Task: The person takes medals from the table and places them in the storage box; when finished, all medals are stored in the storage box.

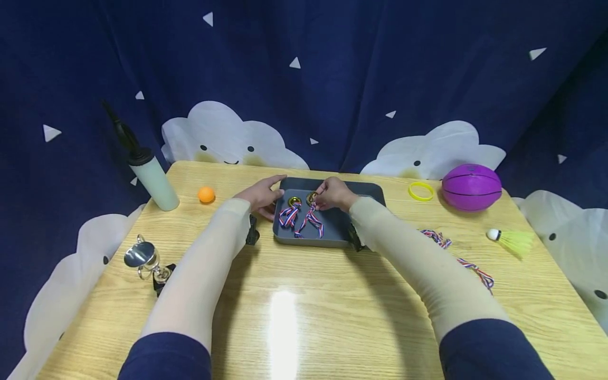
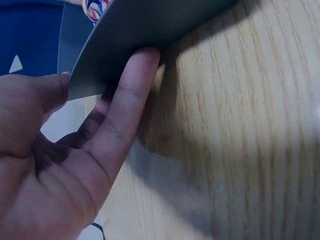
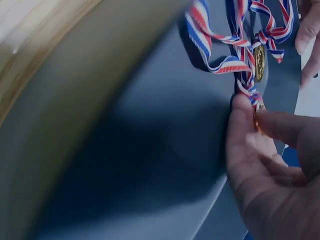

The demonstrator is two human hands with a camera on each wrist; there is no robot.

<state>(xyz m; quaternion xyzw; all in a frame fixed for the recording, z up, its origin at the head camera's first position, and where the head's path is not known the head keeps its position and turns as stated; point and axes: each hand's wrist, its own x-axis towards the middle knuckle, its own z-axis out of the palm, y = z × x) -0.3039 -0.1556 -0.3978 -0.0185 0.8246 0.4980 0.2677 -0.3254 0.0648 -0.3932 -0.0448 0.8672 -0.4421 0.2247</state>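
A dark grey tray (image 1: 310,243) sits near the back of the table. My left hand (image 1: 260,194) holds its left end, with the thumb (image 2: 54,90) at the rim and the fingers (image 2: 131,90) against the outside of the wall. Over the tray, my right hand (image 1: 335,194) pinches a gold medal (image 3: 257,119) between thumb and fingers. Its red, white and blue ribbon (image 1: 311,222) trails on the tray floor. Another gold medal (image 1: 294,201) with a knotted striped ribbon (image 1: 288,215) lies to the left inside the tray.
On the left stand a pale green bottle (image 1: 155,182), an orange ball (image 1: 206,195) and a silver trophy cup (image 1: 144,257). To the right are a yellow ring (image 1: 421,191), a purple ball (image 1: 471,188), a shuttlecock (image 1: 512,240) and more striped ribbons (image 1: 477,272), partly behind my right arm.
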